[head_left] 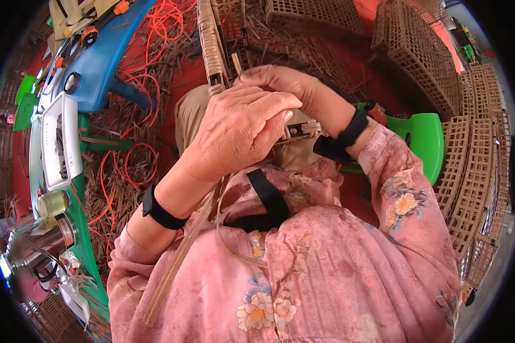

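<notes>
A long rattan-wrapped frame bar (212, 43) runs from the top of the view to my hands in front of my lap. My left hand (237, 126) is closed over the near end of the work, its fingertips mostly hidden. Below it, flat brown rattan strips (183, 257) trail down over my shirt. Just beyond, my right hand (283, 80) is bent inward with its fingers pinched by a short upright strip end (237, 63). A wrapped corner piece (303, 130) with a dark slot sticks out to the right of my left hand.
At left, a blue stool (111, 43) holds tools, near a white plastic basket (68, 140), a glass jar (53, 203) and a steel flask (54, 237). Woven baskets (415, 63) stack at right behind a green chair (426, 143). Orange cord (146, 71) and strip scraps litter the floor.
</notes>
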A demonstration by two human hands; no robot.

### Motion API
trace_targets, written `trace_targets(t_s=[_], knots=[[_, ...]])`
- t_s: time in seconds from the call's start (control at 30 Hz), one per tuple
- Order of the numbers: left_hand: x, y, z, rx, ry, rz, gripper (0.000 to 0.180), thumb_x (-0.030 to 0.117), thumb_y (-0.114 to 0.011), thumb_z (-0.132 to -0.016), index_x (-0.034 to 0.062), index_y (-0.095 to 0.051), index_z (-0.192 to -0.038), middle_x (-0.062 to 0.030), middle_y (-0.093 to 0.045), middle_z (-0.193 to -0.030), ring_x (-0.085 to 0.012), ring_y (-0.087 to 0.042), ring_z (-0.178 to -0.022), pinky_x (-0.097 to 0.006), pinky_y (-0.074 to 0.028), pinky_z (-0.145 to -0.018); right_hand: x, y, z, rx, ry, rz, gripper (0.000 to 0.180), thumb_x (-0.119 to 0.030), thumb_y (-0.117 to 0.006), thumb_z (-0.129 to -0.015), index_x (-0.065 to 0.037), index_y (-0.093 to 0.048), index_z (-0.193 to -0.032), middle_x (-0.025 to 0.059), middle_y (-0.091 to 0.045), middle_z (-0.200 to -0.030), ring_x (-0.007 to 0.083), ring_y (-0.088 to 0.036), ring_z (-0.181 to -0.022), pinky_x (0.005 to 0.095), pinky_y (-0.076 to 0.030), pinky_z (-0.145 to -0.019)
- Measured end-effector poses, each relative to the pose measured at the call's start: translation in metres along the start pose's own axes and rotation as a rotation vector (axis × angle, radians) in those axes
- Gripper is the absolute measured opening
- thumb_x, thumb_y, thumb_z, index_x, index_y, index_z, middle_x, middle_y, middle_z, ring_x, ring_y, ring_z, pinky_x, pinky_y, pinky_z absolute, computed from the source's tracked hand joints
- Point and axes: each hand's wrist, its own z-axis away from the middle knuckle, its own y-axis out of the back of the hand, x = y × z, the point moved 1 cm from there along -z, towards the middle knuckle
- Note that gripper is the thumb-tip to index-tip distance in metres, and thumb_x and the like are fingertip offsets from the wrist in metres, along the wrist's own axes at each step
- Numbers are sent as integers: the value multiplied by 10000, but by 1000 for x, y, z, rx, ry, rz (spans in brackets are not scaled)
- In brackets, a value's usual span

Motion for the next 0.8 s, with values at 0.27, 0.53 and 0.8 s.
trace_targets(t_s=[0.27, 0.53, 0.8], knots=[[6, 9, -3, -249, 190, 145, 270, 173, -751, -782, 90, -618, -1002, -58, -635, -730, -277, -641, -667, -386, -502, -612, 29, 1, 37, -52, 42, 195, 183, -171, -614, -940, -26, -658, -1042, 39, -662, -967, 134, -619, -849, 278, -523, -766], [-2, 9, -22, -466, 189, 201, 309, 197, -770, -801, 58, -621, -1034, -55, -634, -739, -186, -630, -674, -309, -498, -638, 29, 18, 55, 293, 144, 1005, 219, -189, -580, -930, -29, -662, -1056, 28, -662, -1004, 124, -631, -854, 280, -529, -714], [-6, 12, -19, -560, 340, 318, 228, 113, -710, -846, 26, -627, -1040, -71, -655, -777, -157, -635, -713, -304, -501, -666, 5, -50, 118, 409, 305, 310, 367, -220, -610, -930, 21, -610, -1206, 78, -639, -1056, 145, -635, -957, 292, -525, -849]])
